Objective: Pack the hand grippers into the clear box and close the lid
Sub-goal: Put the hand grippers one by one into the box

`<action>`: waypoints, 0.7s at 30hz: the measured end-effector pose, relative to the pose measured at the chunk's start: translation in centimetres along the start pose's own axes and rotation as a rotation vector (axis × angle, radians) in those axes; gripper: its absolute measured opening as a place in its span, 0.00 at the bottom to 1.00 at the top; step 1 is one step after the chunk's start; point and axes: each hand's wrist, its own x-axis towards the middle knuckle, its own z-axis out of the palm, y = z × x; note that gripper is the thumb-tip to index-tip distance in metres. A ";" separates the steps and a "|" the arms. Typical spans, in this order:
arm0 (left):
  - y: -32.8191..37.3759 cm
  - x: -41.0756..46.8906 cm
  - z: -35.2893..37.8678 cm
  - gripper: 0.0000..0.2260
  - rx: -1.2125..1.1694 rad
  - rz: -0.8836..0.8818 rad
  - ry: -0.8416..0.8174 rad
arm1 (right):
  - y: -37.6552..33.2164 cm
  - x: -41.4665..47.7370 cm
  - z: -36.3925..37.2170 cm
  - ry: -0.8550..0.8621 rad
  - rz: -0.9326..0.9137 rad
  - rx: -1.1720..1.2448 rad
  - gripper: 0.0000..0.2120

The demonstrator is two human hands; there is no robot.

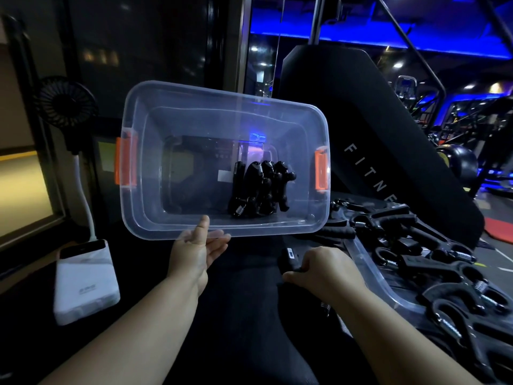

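The left hand (pixel 194 247) is pinching the clear box (pixel 222 93), few hand grippers (pixel 258 187) inside; right hand (pixel 324 270) is gripping another, many lying right of it

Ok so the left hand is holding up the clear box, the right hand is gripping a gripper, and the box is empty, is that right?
Not quite: the box is not empty. The head view shows a cluster of black grippers inside it, near its right end. The rest holds: the left hand holds up the box, and the right hand grips a gripper.
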 end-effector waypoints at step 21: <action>-0.1 -0.1 0.0 0.09 0.012 0.006 -0.006 | 4.8 -1.2 -1.6 -0.480 -0.313 0.326 0.47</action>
